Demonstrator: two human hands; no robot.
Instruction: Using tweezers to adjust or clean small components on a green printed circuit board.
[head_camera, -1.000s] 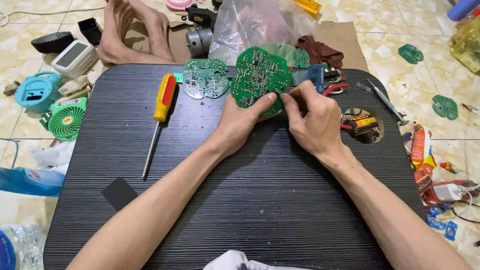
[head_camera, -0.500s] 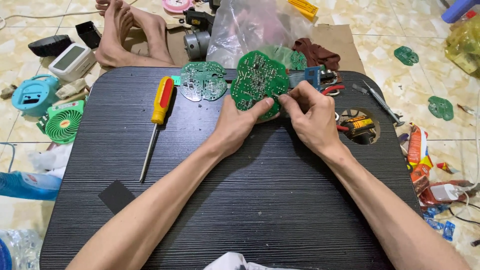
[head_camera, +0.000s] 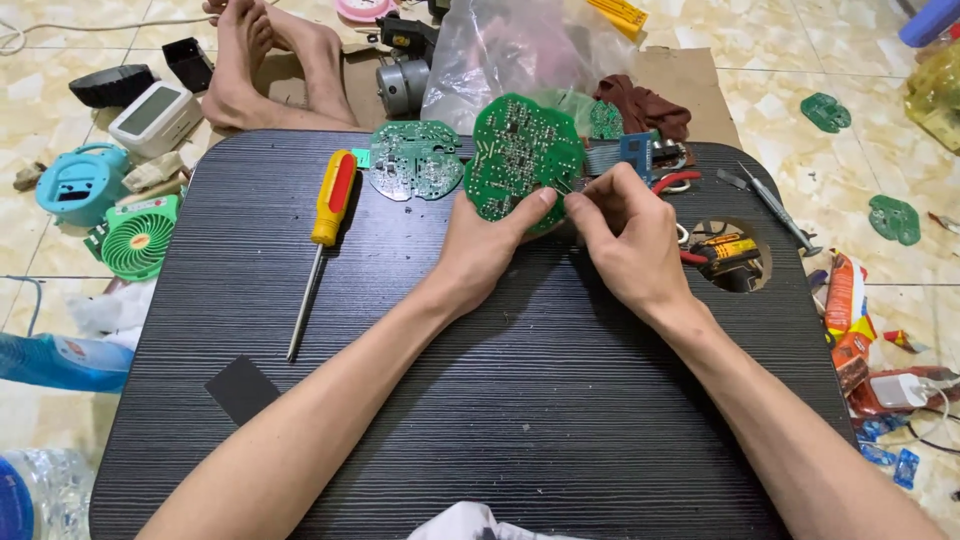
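**Steady the board, pinch small**

Over the black table (head_camera: 500, 420), the left hand (head_camera: 480, 250) clamps the round green circuit board (head_camera: 520, 155) upright by its lower edge; the right hand (head_camera: 625, 235), fingertips pinched closed at its rim, should work gently.

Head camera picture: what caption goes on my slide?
Two hands hold a round green circuit board above a black table.

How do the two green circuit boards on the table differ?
The held circuit board is tilted up off the table, gripped by the left hand with the right hand at its edge; the flat circuit board lies on the black table, untouched. The held one looks larger and darker green; the flat one is paler, with a notched outline. Both are green, roundish and show their solder side.
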